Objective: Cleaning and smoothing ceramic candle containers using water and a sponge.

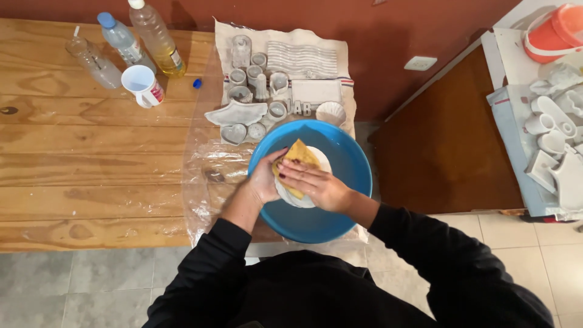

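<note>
Over a blue basin (346,164) at the table's right end, my left hand (265,178) grips the edge of a round white plaster piece (320,159). My right hand (317,184) lies on top of it, pressing a yellow sponge cloth (299,153) against the piece. Both forearms come up from the bottom in black sleeves. Most of the white piece is hidden under my hands and the cloth.
Several small white plaster casts (238,113) lie on a cloth (303,58) behind the basin. A white mug (142,85) and three plastic bottles (155,36) stand far left on the wooden table (79,158). More casts (555,133) and an orange bucket (555,30) sit at right.
</note>
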